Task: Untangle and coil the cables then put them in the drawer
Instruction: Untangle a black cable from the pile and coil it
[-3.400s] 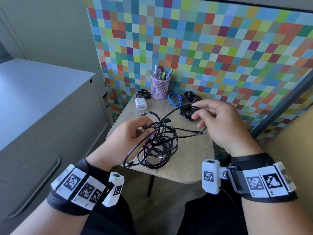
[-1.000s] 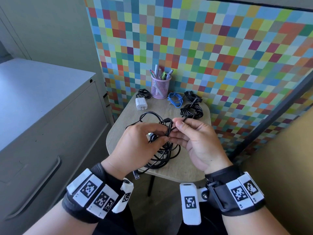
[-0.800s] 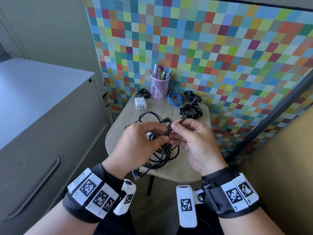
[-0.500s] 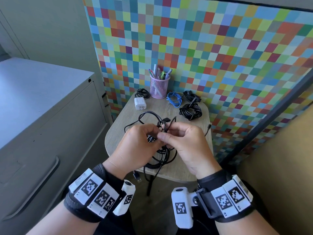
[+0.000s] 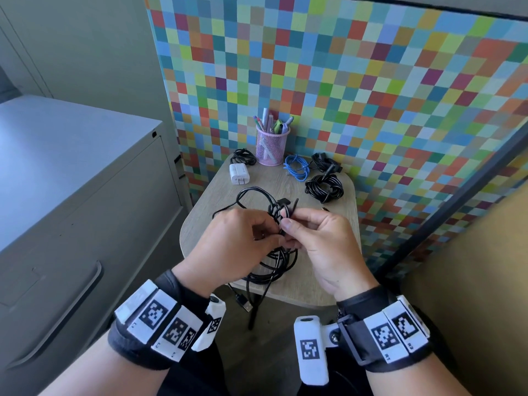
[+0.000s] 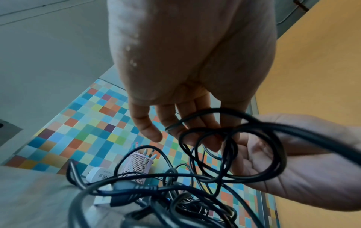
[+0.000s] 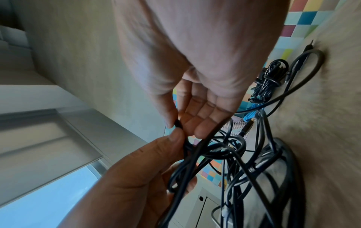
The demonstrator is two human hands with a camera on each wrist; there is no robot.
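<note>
While both hands pinch tangled black cables (image 5: pixel 274 252), pen cup (image 5: pixel 272 144) behind.

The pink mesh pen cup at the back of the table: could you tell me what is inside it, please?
The pink mesh pen cup holds several pens and markers, standing upright. Their lower ends are blurred behind the mesh.

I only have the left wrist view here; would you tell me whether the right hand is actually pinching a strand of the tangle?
Observer: Yes. In the right wrist view the right hand pinches a thin strand of the tangled black cables between thumb and forefinger.
Operator: Thank you. Are any cables already coiled?
Observer: The head view shows a blue coil and a black coil at the back of the table.
Operator: Does anything hang off the table?
Observer: One plug dangles below the near edge.
</note>
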